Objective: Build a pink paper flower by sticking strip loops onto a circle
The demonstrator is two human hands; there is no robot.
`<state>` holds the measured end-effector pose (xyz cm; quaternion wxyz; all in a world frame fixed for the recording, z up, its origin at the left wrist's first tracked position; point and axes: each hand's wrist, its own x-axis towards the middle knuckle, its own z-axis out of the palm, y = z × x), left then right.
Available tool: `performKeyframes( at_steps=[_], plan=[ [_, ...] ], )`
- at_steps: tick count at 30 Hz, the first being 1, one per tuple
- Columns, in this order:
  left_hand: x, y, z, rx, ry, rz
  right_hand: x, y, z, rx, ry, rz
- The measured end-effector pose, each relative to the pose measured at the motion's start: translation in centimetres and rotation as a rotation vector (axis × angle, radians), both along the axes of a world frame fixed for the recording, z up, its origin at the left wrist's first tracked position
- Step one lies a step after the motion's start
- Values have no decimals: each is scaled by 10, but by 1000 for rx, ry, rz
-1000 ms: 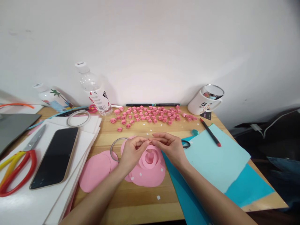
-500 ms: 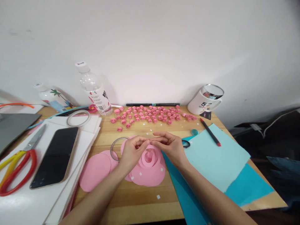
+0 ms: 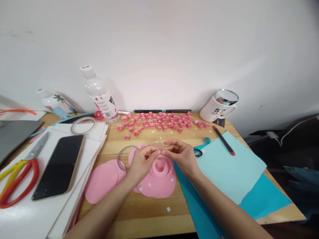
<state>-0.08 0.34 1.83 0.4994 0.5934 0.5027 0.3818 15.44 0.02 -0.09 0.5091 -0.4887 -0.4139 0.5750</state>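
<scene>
A large pink paper flower [image 3: 157, 179] with a rolled centre lies on the wooden desk [image 3: 149, 219]. Just above it my left hand [image 3: 141, 162] and my right hand [image 3: 181, 156] meet fingertip to fingertip. Both are pinched shut on something tiny that I cannot make out. Small white squares, like tape bits, dot the flower's petals. A clear tape ring [image 3: 122, 154] lies partly under my left hand. Loose pink paper circles [image 3: 101, 181] lie left of the flower.
Several small pink paper roses [image 3: 159, 122] are spread along the back. A phone [image 3: 59, 166], scissors [image 3: 17, 179] and another tape ring [image 3: 83, 125] rest on white sheets at left. Bottles [image 3: 99, 94], a mug [image 3: 219, 106], a red pen [image 3: 223, 140] and blue paper sheets [image 3: 231, 169] stand around.
The two hands have barely shifted; the fingertips stay together above the flower, with the right hand's fingers drawn slightly lower and closer.
</scene>
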Motion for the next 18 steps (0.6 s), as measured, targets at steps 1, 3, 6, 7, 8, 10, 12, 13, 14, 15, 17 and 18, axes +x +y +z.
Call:
performKeyframes(
  at_steps=[1,3,6,7,8,10,12,13,14,15,17,18],
  plan=[
    [0,0,0,8,5,-2,0,0,0,-2,1,4],
    [0,0,-1,23,14,-6,0,0,1,-7,-1,8],
    [0,0,-2,39,26,-23,0,1,3,-8,-10,12],
    [0,0,-2,41,30,-28,0,1,3,-7,-13,14],
    [0,0,-2,42,36,-29,1,1,3,-5,-14,19],
    [-1,0,-3,47,53,-27,1,1,3,3,-6,31],
    [-1,0,-3,60,73,-35,1,1,3,11,13,54],
    [-1,0,-2,70,78,-41,0,1,3,13,21,62],
    [-1,0,-2,78,83,-49,0,1,3,13,25,68],
    [-1,1,-1,85,88,-56,0,1,3,13,28,73],
    [-1,1,0,97,100,-58,0,1,4,15,29,81],
    [-1,1,0,102,107,-58,0,1,4,21,30,87]
  ],
)
